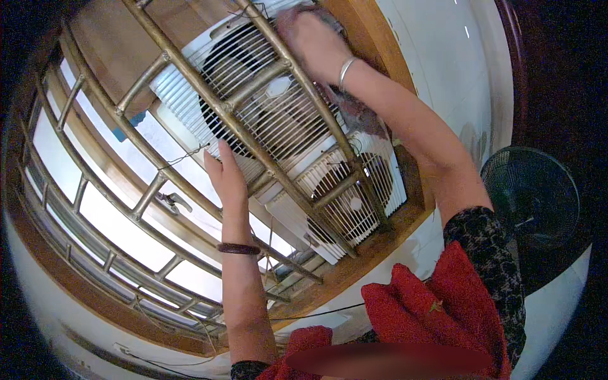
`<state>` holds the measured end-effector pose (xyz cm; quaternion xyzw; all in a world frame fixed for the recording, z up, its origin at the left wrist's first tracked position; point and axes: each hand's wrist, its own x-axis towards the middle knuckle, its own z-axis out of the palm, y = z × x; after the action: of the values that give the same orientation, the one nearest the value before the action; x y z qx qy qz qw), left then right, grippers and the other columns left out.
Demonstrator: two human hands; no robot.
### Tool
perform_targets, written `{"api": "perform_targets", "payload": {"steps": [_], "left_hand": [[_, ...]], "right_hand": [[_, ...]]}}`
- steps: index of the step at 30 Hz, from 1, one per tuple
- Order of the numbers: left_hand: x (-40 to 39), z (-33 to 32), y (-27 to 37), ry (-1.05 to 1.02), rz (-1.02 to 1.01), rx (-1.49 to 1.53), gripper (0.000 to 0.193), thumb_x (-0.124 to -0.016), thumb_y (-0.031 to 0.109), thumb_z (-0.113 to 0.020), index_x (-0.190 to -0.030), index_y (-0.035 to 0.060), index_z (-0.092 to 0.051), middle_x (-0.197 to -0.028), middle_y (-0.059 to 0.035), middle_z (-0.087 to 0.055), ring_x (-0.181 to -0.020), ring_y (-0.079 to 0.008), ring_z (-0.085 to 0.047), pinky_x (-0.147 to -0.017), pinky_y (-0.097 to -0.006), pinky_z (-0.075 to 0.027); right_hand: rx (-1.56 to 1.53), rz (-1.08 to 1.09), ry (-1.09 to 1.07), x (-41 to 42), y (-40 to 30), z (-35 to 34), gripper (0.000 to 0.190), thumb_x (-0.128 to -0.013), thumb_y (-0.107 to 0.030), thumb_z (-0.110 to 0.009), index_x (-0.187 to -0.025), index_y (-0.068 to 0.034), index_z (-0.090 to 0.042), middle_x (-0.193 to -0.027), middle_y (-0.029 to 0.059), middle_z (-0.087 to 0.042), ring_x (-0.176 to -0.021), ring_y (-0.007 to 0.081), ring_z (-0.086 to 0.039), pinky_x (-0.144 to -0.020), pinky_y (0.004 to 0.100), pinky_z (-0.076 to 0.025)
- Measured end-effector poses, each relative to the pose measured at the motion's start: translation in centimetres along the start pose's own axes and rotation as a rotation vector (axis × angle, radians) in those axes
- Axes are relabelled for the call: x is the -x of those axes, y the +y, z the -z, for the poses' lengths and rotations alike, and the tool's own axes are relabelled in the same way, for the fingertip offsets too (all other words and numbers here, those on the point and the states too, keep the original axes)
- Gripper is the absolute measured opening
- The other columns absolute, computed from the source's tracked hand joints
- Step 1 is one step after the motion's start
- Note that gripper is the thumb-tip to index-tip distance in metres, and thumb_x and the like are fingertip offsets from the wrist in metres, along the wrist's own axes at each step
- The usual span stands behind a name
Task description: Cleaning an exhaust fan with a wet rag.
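Note:
My right hand (pixel 313 42), blurred, is pressed on a dark, crumpled cloth (pixel 358 111) at the upper right edge of a white slatted fan housing (pixel 280 88). Part of the cloth hangs down below my wrist, which wears a silver bangle. My left hand (pixel 227 173), with a dark bracelet on its wrist, is raised with fingers up near the lower left edge of the same housing, behind a metal bar; whether it touches the slats I cannot tell. Below stands a second white slatted fan housing (pixel 351 204). Metal window bars (pixel 190 85) run across both housings.
A twisted wire (pixel 185 156) is tied to the bars. A window latch (pixel 175 202) is at the left. A wooden window frame (pixel 304 304) borders the bars. A dark cable (pixel 327 312) crosses the lower wall. A round standing fan (pixel 532 194) is at the right.

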<state>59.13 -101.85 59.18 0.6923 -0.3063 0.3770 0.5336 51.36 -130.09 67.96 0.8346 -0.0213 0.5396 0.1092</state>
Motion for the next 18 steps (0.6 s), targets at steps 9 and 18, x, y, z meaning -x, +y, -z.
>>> {"api": "perform_targets", "payload": {"steps": [9, 18], "left_hand": [[0.1, 0.3, -0.4, -0.049, -0.012, 0.072, 0.056, -0.102, 0.037, -0.049, -0.132, -0.0103, -0.044, -0.127, -0.0242, -0.054, -0.116, -0.0316, -0.051, -0.103, -0.0381, -0.036], [0.2, 0.6, -0.3, -0.072, -0.033, 0.061, 0.048, -0.103, 0.034, -0.047, -0.129, -0.0069, -0.048, -0.122, -0.0212, -0.057, -0.111, -0.0291, -0.052, -0.1, -0.0373, -0.038]], "right_hand": [[-0.183, 0.185, 0.537, -3.9, 2.0, -2.9, 0.045, -0.089, -0.01, -0.048, -0.131, 0.004, -0.051, -0.14, 0.0217, -0.046, -0.129, 0.0356, -0.045, -0.108, 0.0398, -0.037], [-0.206, 0.189, 0.663, -4.5, 0.5, -1.7, 0.034, -0.084, -0.006, -0.054, -0.115, 0.008, -0.055, -0.121, 0.025, -0.056, -0.116, 0.0369, -0.053, -0.099, 0.0425, -0.044]]}}
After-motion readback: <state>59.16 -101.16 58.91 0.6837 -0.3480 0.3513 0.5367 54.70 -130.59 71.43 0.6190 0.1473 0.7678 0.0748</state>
